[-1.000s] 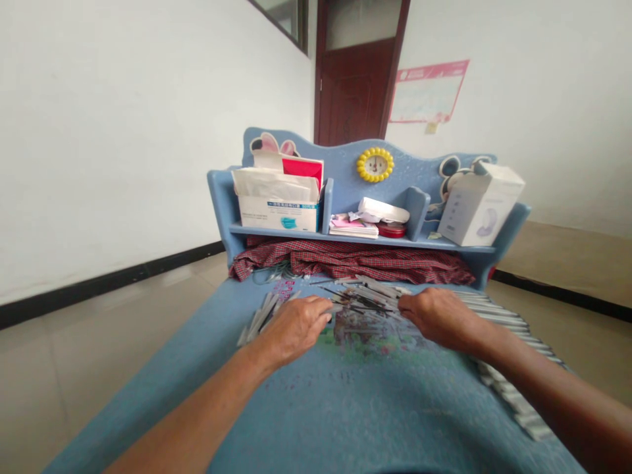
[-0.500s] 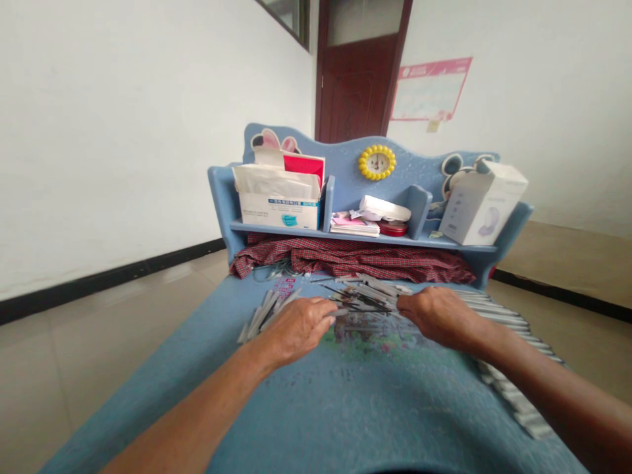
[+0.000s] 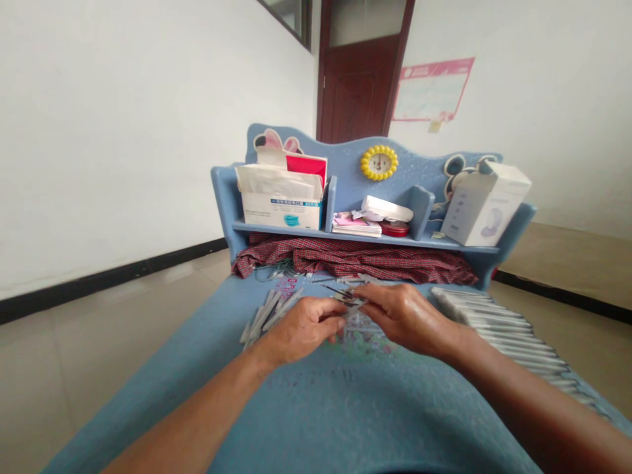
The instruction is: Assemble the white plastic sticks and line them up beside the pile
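Blue-painted desk [image 3: 316, 408], with worn surface and faded printed picture [image 3: 370, 345] in front of the shelf unit [image 3: 424, 151]. Noted behind the shelf unit: dark-red door [image 3: 358, 89]. Found in front of the shelf unit's right end: row of pale slender rods [image 3: 498, 336], laid side by side and close together. Seen under the shelf unit: red plaid cloth [image 3: 355, 257], bunched along most of its width. Seen on the wall behind the shelf unit, toward its right: pink-edged poster [image 3: 434, 90]. Recorded in the shelf unit's right bay: white carton [image 3: 486, 204]; in its left bay: mask box [image 3: 284, 214], open-topped and filled with papers. Observed in front of the shelf unit's middle, near each other: left hand [image 3: 306, 322], with curled fingers and only a small gap between thumb and forefinger; right hand [image 3: 405, 316], with bent fingers brought near the thumb. Blurred and mostly hidden at both sets of fingertips; impossible to tell whether gripping a piece or merely touching. Located in front of the shelf unit's left bay, just beyond the left hand: loose bundle of pale rods [image 3: 266, 316]. Fixed to the shelf unit's back panel: yellow-rimmed clock [image 3: 379, 162]. Scattered in front of the shelf unit's middle, at the fingertips: thin dark and pale pieces [image 3: 336, 289].
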Demonstrator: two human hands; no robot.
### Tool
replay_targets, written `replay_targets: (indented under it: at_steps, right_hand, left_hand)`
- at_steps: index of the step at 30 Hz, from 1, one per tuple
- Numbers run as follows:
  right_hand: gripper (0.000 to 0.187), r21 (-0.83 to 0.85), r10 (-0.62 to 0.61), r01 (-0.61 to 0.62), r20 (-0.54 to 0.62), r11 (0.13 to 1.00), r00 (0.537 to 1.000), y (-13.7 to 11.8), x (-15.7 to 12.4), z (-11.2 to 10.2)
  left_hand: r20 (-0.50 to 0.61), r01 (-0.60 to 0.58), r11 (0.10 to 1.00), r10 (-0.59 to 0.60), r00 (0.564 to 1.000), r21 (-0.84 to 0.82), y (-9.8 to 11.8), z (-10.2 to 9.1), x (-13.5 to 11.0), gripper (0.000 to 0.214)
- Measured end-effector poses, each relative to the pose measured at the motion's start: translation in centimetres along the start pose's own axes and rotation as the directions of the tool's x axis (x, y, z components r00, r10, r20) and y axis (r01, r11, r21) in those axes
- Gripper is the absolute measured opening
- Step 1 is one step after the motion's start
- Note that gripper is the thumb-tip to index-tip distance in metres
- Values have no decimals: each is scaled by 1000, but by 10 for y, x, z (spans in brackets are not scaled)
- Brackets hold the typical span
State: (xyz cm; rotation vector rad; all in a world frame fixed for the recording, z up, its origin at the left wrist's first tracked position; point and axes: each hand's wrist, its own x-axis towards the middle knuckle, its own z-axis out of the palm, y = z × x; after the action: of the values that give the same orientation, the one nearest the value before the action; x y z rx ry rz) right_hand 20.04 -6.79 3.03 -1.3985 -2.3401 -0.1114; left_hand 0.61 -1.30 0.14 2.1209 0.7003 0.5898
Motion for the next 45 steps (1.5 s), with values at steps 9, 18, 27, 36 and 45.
replay_targets:
  at_steps: [9,18,27,36,45]
  right_hand:
    - [25,105,136,-129,-57,986,989,7,4,-5]
    - [24,78,173,-176,43,981,984,29,11,10]
    - [23,-161,364,-336,201,928,909,65,18,20]
    - [25,-435,564,-434,231,789,793,91,10,14]
    - [25,-486,585,-418,264,767,767,94,4,20]
  left_hand:
    - [-88,23,958,-50,995,-286,2,-5,0,18]
    - [-223,-48,886,-63,973,-461,-1,-6,0,39]
    - [-235,-53,891,-61,970,-450,4,-9,0,48]
    - [-218,-38,895,-66,974,-445,3,-9,0,45]
    - [-243,-42,915,-62,968,-401,3,-9,1,43]
